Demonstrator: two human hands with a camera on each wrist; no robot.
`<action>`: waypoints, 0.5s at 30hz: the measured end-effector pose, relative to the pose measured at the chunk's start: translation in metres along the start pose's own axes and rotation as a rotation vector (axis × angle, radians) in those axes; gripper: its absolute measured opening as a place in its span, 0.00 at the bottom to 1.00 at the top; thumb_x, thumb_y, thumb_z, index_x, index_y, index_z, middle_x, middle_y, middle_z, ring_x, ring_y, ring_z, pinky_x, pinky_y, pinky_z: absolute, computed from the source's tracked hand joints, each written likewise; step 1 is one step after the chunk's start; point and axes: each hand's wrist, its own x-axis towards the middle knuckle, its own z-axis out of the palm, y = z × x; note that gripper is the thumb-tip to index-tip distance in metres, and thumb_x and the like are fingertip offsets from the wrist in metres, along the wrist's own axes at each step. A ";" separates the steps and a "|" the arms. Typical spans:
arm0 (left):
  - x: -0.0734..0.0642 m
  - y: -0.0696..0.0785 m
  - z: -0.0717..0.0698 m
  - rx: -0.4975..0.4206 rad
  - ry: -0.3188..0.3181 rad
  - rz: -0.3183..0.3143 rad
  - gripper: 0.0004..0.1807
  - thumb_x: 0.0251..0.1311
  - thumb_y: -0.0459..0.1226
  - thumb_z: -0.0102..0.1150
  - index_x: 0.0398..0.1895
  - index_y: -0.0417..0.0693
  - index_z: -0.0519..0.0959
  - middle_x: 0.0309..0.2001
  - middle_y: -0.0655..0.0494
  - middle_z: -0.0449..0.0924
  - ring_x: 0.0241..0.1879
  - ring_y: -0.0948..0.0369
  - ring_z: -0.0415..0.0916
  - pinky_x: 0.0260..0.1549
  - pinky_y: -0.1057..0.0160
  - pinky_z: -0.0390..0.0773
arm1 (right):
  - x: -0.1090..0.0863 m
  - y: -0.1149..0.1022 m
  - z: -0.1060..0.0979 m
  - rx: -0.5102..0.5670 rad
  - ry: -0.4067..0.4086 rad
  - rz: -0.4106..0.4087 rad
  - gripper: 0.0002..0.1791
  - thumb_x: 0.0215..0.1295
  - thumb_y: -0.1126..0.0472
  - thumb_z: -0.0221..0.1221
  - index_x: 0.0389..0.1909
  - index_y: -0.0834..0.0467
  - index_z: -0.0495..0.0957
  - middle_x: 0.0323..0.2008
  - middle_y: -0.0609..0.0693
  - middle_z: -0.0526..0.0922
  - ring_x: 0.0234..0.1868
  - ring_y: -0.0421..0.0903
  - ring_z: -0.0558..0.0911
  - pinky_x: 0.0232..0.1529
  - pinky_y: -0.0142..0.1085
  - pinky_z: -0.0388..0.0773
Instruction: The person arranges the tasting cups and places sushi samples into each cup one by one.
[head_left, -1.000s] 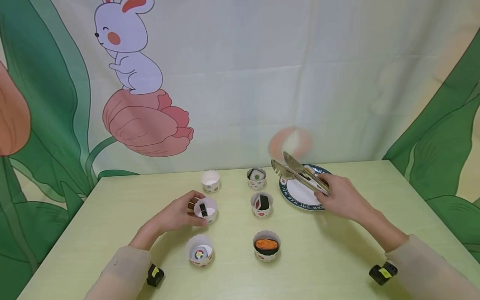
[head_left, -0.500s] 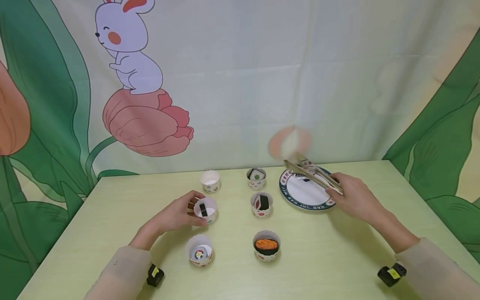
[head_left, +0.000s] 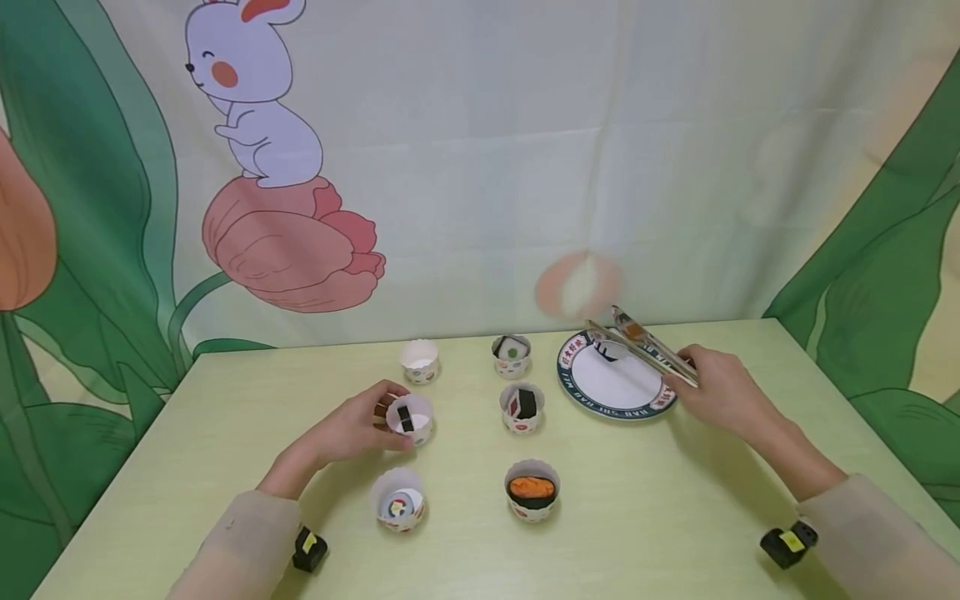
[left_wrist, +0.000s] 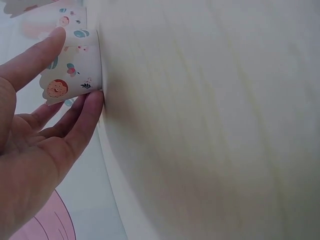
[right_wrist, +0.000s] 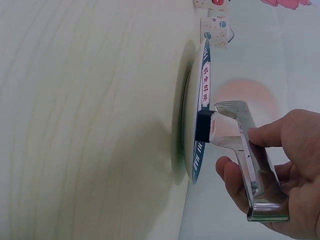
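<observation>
My left hand (head_left: 360, 423) grips a paper cup (head_left: 423, 427) with thumb and fingers around its sides; a white piece of toy sushi with a black strip (head_left: 406, 418) lies inside. The left wrist view shows fingertips at the base of the patterned cup (left_wrist: 75, 75). My right hand (head_left: 720, 392) holds metal tongs (head_left: 652, 354) above the blue-rimmed plate (head_left: 611, 412). A black-wrapped piece of sushi (right_wrist: 204, 126) stands at the plate between the spread tong tips in the right wrist view. Whether the tongs touch it, I cannot tell.
Other paper cups stand in two columns: a bare white cup (head_left: 420, 360), one with a round roll (head_left: 399, 504), and cups with a rice ball (head_left: 512, 350), a black-sided piece (head_left: 525, 406) and orange-topped sushi (head_left: 532, 490). A printed curtain (head_left: 465, 183) hangs behind the table.
My right hand has moved right with the tongs, whose tips have shifted from the plate's left edge to over its far part. The left hand stays on its cup.
</observation>
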 end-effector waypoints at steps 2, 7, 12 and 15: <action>0.000 0.000 0.000 -0.002 0.005 -0.004 0.36 0.55 0.37 0.79 0.63 0.39 0.69 0.52 0.45 0.75 0.54 0.48 0.75 0.57 0.48 0.77 | 0.001 0.002 0.000 0.001 0.003 0.000 0.25 0.71 0.60 0.63 0.55 0.77 0.73 0.37 0.62 0.81 0.31 0.52 0.74 0.27 0.40 0.69; 0.000 0.000 -0.001 -0.013 -0.013 0.012 0.37 0.55 0.36 0.78 0.64 0.37 0.68 0.52 0.44 0.75 0.54 0.48 0.75 0.58 0.47 0.77 | 0.003 0.005 0.000 -0.005 0.012 0.009 0.24 0.71 0.59 0.62 0.53 0.78 0.74 0.35 0.61 0.80 0.30 0.52 0.74 0.26 0.39 0.68; -0.003 0.001 -0.009 -0.042 -0.083 -0.014 0.41 0.56 0.37 0.78 0.69 0.39 0.64 0.60 0.41 0.72 0.61 0.44 0.72 0.64 0.45 0.71 | 0.003 0.007 -0.001 -0.005 -0.009 0.026 0.24 0.70 0.58 0.63 0.51 0.78 0.74 0.30 0.57 0.78 0.27 0.50 0.73 0.25 0.39 0.67; -0.004 0.001 -0.016 -0.046 -0.115 -0.037 0.45 0.56 0.38 0.78 0.73 0.40 0.61 0.65 0.39 0.69 0.65 0.42 0.69 0.67 0.45 0.68 | 0.004 0.007 -0.001 -0.006 -0.026 0.040 0.24 0.70 0.58 0.63 0.50 0.78 0.74 0.29 0.56 0.77 0.27 0.49 0.72 0.24 0.38 0.67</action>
